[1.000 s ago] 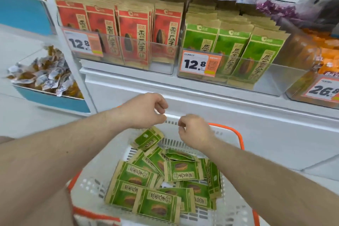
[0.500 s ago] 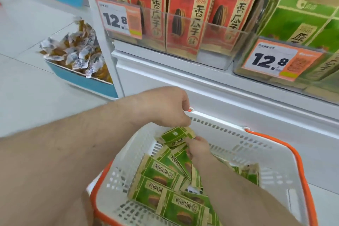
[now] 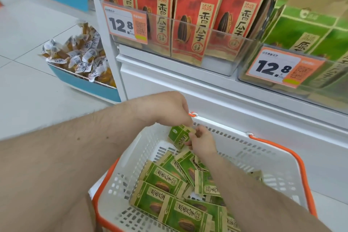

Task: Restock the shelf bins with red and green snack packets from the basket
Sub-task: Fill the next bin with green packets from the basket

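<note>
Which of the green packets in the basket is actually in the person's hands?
The green packet raised at the basket's far wall, pinched by the left hand and right hand. The other green packets lie loose on the basket floor.

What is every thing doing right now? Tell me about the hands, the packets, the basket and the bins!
Left hand: pinching the lifted green packet's top.
Right hand: gripping the same packet.
Lifted green packet: held above the pile.
Green packets: lying loose in the basket.
Basket: partly filled.
Red bin: packets standing upright.
Green bin: holding green packets.
</note>
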`<state>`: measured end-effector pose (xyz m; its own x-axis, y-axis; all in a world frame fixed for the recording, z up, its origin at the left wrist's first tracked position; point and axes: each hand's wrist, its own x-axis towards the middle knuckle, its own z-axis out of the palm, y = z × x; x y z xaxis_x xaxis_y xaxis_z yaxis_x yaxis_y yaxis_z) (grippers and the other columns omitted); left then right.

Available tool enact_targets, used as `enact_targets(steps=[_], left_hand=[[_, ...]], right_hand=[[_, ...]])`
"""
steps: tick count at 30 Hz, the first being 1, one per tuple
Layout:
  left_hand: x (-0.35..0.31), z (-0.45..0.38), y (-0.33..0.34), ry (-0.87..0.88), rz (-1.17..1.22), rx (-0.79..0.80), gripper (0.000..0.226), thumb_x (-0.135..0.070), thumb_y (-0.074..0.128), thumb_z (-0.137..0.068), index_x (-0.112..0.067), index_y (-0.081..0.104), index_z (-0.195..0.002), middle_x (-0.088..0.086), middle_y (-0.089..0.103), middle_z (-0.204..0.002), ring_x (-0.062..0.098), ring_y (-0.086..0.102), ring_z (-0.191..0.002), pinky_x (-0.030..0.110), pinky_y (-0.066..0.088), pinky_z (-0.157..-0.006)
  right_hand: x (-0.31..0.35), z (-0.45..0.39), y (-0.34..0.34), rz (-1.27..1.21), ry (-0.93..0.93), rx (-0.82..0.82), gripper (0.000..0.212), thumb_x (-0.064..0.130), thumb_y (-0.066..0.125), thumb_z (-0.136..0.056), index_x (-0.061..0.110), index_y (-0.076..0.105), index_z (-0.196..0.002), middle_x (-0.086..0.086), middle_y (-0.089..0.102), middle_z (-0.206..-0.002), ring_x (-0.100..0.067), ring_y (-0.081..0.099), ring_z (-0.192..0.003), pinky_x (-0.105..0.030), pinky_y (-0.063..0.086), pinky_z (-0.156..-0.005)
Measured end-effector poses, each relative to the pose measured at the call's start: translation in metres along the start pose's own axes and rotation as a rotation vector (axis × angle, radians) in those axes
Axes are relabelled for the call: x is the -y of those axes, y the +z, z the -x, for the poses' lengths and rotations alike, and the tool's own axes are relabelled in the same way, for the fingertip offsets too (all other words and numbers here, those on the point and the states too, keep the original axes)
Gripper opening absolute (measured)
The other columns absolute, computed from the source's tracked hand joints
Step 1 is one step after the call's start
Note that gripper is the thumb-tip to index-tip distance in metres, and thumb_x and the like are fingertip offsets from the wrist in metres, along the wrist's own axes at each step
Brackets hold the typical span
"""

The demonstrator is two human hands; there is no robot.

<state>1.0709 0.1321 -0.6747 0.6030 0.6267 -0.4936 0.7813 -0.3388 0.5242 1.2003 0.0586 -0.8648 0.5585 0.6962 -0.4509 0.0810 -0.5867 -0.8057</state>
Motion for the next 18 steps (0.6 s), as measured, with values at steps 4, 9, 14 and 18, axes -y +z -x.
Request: enact_targets(steps=[4,9,14,18], left_hand=[[0.002,0.002,0.007,-0.053,0.058,-0.019,0.032,-0.031,0.069,-0.086,-0.012,0.064,-0.112,0.006,0.065,-0.097,0.026,0.064,-0.089,0.032,0.046,-0.07],[-0.006,0.011,0.025,-0.007,-0.028,-0.048,0.068,-0.038,0.071,-0.084,-0.012,0.043,-0.141,0.007,0.054,-0.131,0.023,0.057,-0.112,0.038,0.05,-0.096],[-0.032,0.028,0.071,0.141,-0.089,-0.032,0.096,-0.061,0.077,-0.067,-0.019,0.031,-0.141,0.004,0.037,-0.132,0.023,0.049,-0.118,0.04,0.047,-0.1],[-0.039,0.033,0.097,0.25,-0.088,-0.258,0.062,-0.042,0.074,-0.075,-0.023,0.044,-0.126,-0.001,0.051,-0.112,0.02,0.058,-0.095,0.035,0.051,-0.081]], right_hand=[[0.036,0.028,-0.038,0.001,-0.069,0.011,0.005,0.015,0.049,-0.102,0.017,0.051,-0.098,-0.008,0.069,-0.088,-0.017,0.071,-0.061,-0.036,0.059,-0.06],[0.078,0.07,-0.089,-0.008,-0.111,-0.132,0.01,0.015,0.048,-0.1,0.007,0.05,-0.106,-0.01,0.064,-0.064,-0.016,0.062,-0.045,-0.031,0.048,-0.053],[0.103,0.114,-0.12,-0.055,-0.081,-0.238,0.016,0.015,0.051,-0.093,0.01,0.051,-0.077,-0.016,0.068,-0.057,-0.03,0.066,-0.055,-0.038,0.055,-0.058],[0.115,0.142,-0.134,-0.117,-0.065,-0.206,0.015,0.016,0.055,-0.093,0.007,0.056,-0.082,-0.012,0.067,-0.056,-0.024,0.064,-0.049,-0.032,0.049,-0.052]])
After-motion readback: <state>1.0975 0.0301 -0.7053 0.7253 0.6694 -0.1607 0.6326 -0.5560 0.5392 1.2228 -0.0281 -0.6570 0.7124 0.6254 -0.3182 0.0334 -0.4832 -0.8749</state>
